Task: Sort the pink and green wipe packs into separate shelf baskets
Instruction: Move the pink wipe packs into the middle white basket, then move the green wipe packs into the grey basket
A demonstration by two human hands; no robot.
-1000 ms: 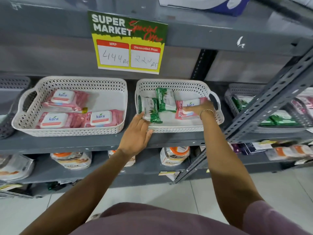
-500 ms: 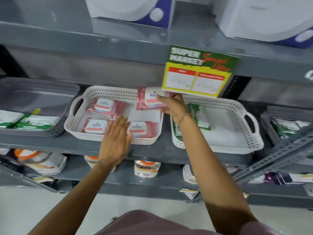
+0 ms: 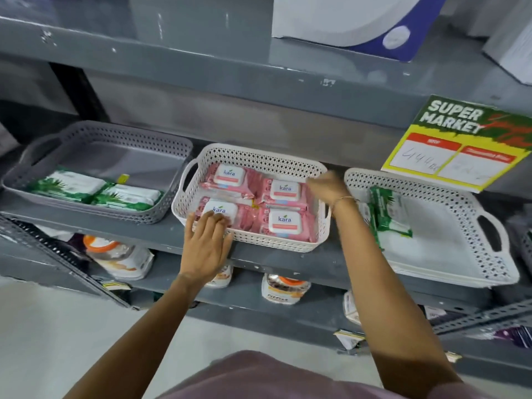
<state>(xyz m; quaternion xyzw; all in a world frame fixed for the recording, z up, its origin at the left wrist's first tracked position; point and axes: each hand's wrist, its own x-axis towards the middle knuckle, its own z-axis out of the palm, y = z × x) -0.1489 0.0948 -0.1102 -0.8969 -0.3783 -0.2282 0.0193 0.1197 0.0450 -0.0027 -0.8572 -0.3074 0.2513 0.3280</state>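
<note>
1. Right now we see three perforated baskets in a row on the grey shelf (image 3: 161, 234): a grey basket (image 3: 121, 136) on the left, a white basket (image 3: 259, 156) in the middle and a second white basket (image 3: 449, 266) on the right.
2. Four pink wipe packs (image 3: 283, 191) lie flat in the middle white basket, two at the back and two at the front, each with a white "kara" lid facing up.
3. Two green wipe packs (image 3: 95, 190) lie side by side in the front part of the grey basket.
4. More green packs (image 3: 383, 208) sit at the left end of the right white basket, partly hidden behind the right forearm; we cannot tell how many.
5. Our left hand (image 3: 205, 246) rests palm down over the front rim of the middle basket, its fingers (image 3: 214, 221) spread loosely and touching the front-left pink pack without gripping it.
6. Our right hand (image 3: 324, 187) hovers at the right edge of the middle basket, just beside the back-right pink pack; it is blurred, holds nothing we can see, and its fingers look loosely apart.
7. A bracelet (image 3: 344, 199) circles the right wrist.
8. A yellow and green price sign (image 3: 460, 145) hangs from the shelf above the right basket.
</note>
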